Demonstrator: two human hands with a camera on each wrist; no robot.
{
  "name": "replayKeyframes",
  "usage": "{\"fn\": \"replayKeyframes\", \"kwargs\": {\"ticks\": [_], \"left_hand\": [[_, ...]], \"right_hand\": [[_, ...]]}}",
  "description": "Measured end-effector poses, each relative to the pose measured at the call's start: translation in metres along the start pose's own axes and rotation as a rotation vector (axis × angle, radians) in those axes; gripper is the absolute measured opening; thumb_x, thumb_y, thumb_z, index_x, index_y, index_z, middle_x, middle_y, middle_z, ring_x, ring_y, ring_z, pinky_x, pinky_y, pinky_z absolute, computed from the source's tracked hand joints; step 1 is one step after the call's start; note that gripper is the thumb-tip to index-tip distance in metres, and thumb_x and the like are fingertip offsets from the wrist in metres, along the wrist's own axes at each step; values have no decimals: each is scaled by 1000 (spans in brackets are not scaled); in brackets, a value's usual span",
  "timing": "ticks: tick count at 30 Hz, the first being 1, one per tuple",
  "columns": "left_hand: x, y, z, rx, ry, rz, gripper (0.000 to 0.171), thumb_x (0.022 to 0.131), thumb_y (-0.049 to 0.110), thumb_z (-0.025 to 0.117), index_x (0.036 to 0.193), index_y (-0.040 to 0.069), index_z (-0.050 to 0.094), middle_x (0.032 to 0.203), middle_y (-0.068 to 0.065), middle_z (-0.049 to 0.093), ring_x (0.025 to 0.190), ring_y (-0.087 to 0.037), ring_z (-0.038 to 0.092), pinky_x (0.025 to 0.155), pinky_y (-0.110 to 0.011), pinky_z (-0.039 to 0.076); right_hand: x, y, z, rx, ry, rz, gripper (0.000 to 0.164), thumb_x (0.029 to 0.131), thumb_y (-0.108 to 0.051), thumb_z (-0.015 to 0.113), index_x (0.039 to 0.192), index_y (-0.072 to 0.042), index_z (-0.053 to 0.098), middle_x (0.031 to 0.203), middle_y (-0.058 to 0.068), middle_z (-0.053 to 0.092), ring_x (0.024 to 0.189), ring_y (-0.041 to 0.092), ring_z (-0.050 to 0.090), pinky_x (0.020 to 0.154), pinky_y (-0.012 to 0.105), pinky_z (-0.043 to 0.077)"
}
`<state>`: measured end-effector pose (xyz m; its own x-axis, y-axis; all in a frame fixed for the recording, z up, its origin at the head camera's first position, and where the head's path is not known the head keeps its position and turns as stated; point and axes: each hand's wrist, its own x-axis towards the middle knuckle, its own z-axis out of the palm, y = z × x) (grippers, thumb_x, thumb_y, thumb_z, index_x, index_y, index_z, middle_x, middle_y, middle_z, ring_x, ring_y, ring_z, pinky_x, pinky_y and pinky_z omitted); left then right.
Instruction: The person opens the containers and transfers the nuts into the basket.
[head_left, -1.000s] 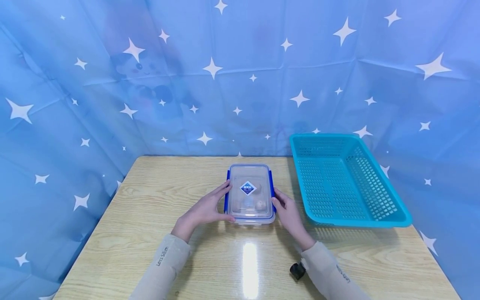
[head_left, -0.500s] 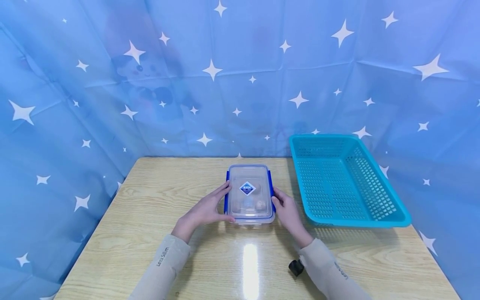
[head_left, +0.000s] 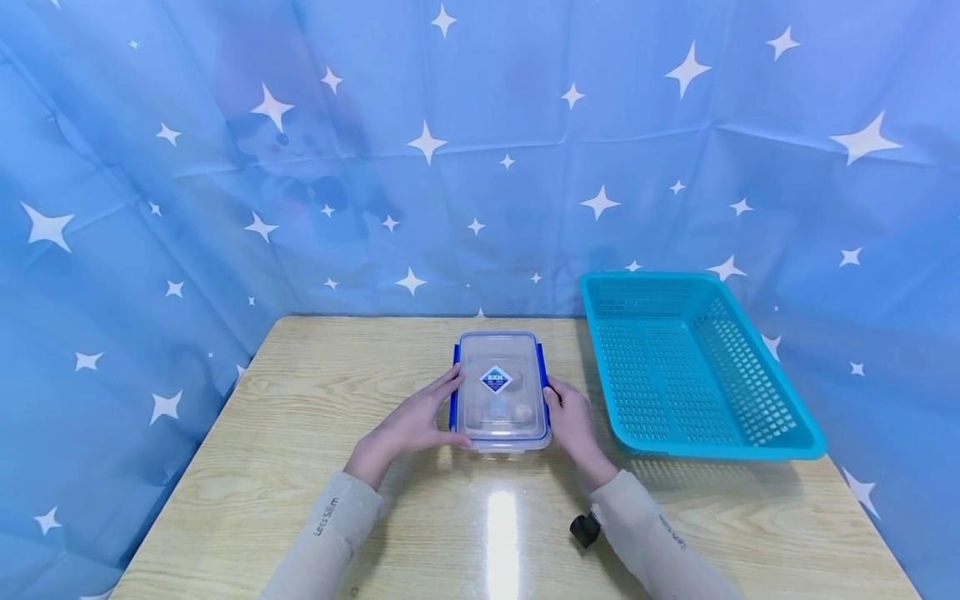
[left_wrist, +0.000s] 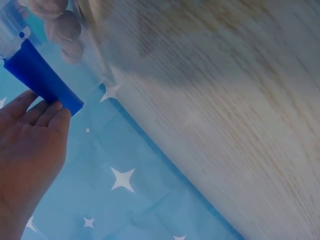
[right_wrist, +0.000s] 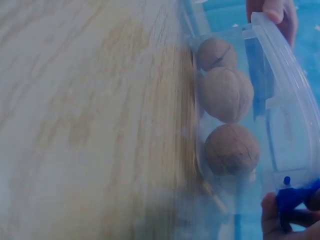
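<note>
A clear plastic container (head_left: 480, 417) lies on the wood-grained counter (head_left: 337, 375), midway along the far edge and a little in from it, with its lid (head_left: 498, 346) on. The left hand (head_left: 408, 425) holds the container at its near left corner, the fingers along the left side and against the blue left latch (left_wrist: 45, 75), the thumb at the near edge. The right hand (head_left: 573, 421) grips the blue right latch (right_wrist: 290, 197) on the opposite long side, thumb and fingers around it. A blue-and-white diamond label (head_left: 496, 379) sits on the lid. Through the clear wall, the right wrist view shows three round brown walnut-like things (right_wrist: 227, 95) in a row at the bottom. A turquoise perforated basket (head_left: 720, 452) stands just right of the container, over the counter's far right corner. A small black device (head_left: 585, 529) shows beside the right sleeve (head_left: 637, 517), towards the near edge. Past the far edge hangs a blue cloth (head_left: 495, 92) printed with white stars; both sleeves are pale, with dark lettering.
</note>
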<state>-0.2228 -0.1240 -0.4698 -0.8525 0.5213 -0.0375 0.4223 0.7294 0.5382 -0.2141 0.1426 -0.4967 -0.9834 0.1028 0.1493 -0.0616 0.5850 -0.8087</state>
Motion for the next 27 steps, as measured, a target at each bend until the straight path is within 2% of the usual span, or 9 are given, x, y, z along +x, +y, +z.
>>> {"fn": "replayKeyframes", "kwargs": {"ticks": [4, 9, 16, 21, 27], "left_hand": [[0, 0, -1, 30, 3, -14, 111, 73, 63, 78, 159, 15, 26, 169, 3, 13, 151, -33, 28, 120, -50, 36], [-1, 0, -3, 46, 3, -27, 110, 74, 63, 78, 159, 15, 26, 169, 3, 13, 151, -33, 29, 120, -50, 36], [-2, 2, -2, 40, 2, -29, 110, 74, 63, 77, 158, 14, 26, 169, 1, 14, 152, -33, 26, 121, -50, 33], [-1, 3, -1, 56, 5, -30, 111, 73, 64, 76, 159, 15, 26, 169, 2, 13, 152, -31, 26, 122, -48, 33], [0, 4, -1, 51, 2, -46, 112, 73, 66, 76, 159, 16, 25, 169, 2, 14, 152, -31, 26, 121, -49, 34]], "right_hand": [[3, -4, 1, -29, -25, -11, 36, 104, -5, 46, 133, 12, 55, 131, 33, 60, 122, 47, 59, 105, 57, 49], [8, -5, 0, -6, -61, 2, 35, 104, -3, 45, 132, 15, 54, 130, 34, 60, 121, 48, 59, 104, 57, 50], [10, 5, -6, 109, -141, 105, 38, 106, -3, 39, 138, 16, 47, 139, 36, 52, 130, 48, 52, 109, 57, 46], [13, 4, -10, 110, -137, 122, 38, 106, -7, 43, 138, 13, 49, 140, 33, 52, 132, 46, 51, 110, 56, 45], [12, 8, -13, 110, -84, 119, 38, 103, 0, 46, 138, 14, 49, 138, 34, 54, 131, 46, 52, 110, 55, 45]]}}
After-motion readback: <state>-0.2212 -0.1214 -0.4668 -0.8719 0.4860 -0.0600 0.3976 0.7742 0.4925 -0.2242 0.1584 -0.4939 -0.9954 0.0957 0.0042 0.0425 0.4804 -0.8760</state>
